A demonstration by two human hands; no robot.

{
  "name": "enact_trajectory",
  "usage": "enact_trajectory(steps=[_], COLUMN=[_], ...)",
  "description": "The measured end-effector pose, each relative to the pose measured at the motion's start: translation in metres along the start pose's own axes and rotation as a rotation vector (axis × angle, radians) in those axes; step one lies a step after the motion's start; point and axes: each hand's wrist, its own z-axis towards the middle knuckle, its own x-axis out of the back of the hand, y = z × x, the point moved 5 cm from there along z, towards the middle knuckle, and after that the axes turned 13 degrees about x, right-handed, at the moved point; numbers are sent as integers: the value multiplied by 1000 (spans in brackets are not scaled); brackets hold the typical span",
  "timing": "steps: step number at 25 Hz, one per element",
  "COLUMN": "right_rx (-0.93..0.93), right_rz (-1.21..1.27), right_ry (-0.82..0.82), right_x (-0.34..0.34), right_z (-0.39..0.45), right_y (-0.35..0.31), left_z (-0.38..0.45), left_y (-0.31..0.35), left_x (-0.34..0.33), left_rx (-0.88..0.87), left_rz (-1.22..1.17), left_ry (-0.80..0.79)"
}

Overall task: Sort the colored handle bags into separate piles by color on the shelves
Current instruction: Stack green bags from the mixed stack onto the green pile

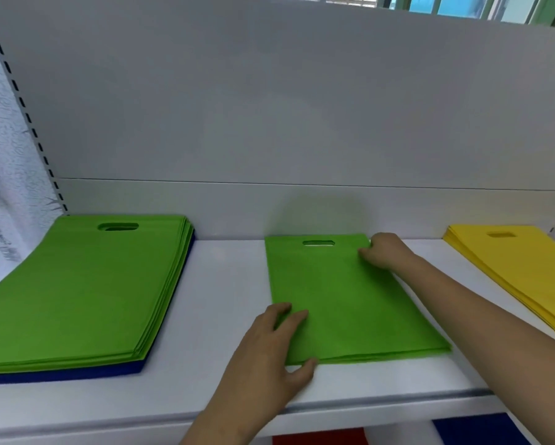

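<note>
While the left hand (271, 345) pinches the near-left corner of the green handle bag (343, 303) and the right hand (382, 252) curls round its far-right edge beside the handle cutout, the bag lies flat on the white shelf (218, 316) between both grips. Left of the left grip, the mixed stack (83, 293) shows green bags over blue; right of the right grip lies the yellow pile (520, 268). Uneven release could skew or crease the thin bag, leaving the new pile misaligned.

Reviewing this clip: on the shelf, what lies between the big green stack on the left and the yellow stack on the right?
The head view shows a small green pile there, with bare white shelf on its left. Both hands, left hand and right hand, are on it.
</note>
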Motion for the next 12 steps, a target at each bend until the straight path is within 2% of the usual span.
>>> enact_trajectory(steps=[4, 8, 10, 12], right_rx=[-80, -169, -86, 134], right_rz=[-127, -206, -208, -115], right_ry=[-14, -69, 38, 150], right_x=[4, 10, 17, 20], right_z=[-10, -19, -19, -15], right_y=[-7, -22, -52, -105], left_z=[3, 5, 5, 5], left_y=[2, 4, -5, -24], left_x=[-3, -2, 19, 61], left_rx=[9, 0, 4, 29], left_rz=[102, 170, 123, 10], left_ry=[15, -68, -31, 159])
